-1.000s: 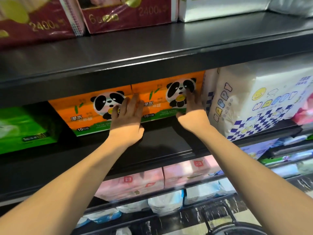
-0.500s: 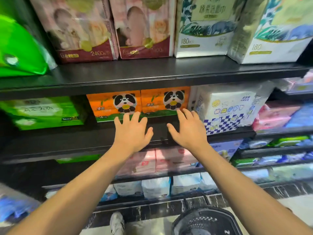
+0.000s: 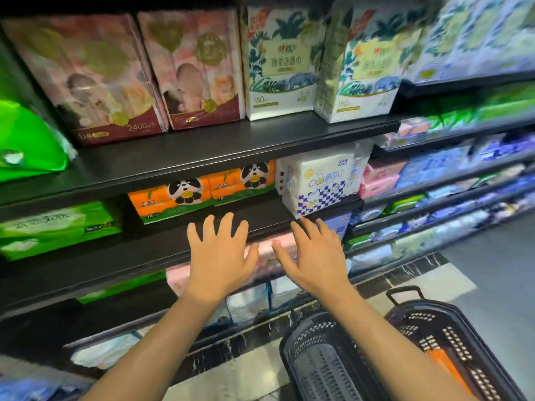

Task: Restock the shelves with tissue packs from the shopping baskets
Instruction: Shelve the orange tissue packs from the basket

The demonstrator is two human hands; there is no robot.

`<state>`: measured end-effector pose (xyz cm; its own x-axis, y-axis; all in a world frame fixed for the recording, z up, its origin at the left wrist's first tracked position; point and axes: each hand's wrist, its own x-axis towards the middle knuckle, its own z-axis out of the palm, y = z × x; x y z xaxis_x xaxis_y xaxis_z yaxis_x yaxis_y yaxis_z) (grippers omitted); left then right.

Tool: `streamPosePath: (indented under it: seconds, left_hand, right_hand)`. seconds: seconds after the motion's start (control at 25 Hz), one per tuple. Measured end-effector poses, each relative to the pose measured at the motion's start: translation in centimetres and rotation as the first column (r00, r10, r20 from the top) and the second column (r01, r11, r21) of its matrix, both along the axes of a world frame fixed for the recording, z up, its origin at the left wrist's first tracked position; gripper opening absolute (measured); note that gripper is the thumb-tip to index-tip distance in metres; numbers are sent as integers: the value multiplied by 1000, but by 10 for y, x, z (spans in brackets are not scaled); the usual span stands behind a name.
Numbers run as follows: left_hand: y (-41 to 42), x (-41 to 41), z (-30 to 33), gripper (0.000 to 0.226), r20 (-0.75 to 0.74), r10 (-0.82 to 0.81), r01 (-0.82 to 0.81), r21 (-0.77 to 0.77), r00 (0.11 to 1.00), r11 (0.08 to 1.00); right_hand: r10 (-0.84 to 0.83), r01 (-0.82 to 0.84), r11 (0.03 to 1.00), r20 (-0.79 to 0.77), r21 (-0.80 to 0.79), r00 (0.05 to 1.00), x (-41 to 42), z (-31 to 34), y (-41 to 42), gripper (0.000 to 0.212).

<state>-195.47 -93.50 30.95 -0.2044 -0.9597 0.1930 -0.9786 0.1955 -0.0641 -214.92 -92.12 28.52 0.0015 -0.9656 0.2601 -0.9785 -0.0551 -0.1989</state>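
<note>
Two orange panda tissue packs, one on the left [image 3: 170,198] and one on the right [image 3: 243,180], sit side by side deep on the middle black shelf [image 3: 260,218]. My left hand [image 3: 218,256] and my right hand [image 3: 312,256] hover in front of that shelf's edge, fingers spread, holding nothing and apart from the packs. A black shopping basket [image 3: 324,360] stands on the floor at the lower right. A second basket [image 3: 451,337] beside it shows an orange pack [image 3: 443,363] inside.
Pink and white tall packs [image 3: 191,70] stand on the upper shelf. A white checkered pack [image 3: 318,180] sits right of the panda packs, a green pack [image 3: 58,227] to their left. Lower shelves hold pink and white packs. The tiled aisle floor [image 3: 492,270] runs off to the right.
Both hands have left the panda packs and drawn back off the shelf toward me. The view has pulled away and swung right, bringing the baskets into sight.
</note>
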Motion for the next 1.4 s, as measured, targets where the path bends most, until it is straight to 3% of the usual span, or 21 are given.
streamPosePath:
  seconds: [0.28, 0.4, 0.64, 1.0, 1.2, 1.4]
  left_hand:
    - [48, -39, -23, 59, -130, -338, 342, 2, 932, 940]
    - [86, -73, -38, 61, -183, -460, 478, 62, 869, 876]
    - [170, -162, -45, 62, -140, -665, 678, 78, 734, 731]
    - [332, -346, -79, 59, -124, -775, 783, 159, 619, 601]
    - [374, -394, -96, 57, -92, -744, 743, 216, 662, 634]
    - [360, -425, -124, 63, -52, -698, 680, 288, 714, 675]
  right_hand:
    - [-334, 336, 941, -42, 48, 942, -26, -7, 106, 76]
    - [-484, 489, 866, -73, 102, 872, -45, -16, 173, 79]
    - [-709, 711, 688, -74, 145, 701, -97, -26, 299, 80]
    - [-779, 760, 619, 29, 200, 626, -231, -68, 464, 73]
    - [-790, 757, 593, 16, 274, 613, -307, -85, 519, 78]
    - [-780, 718, 589, 28, 371, 625, -359, -103, 507, 82]
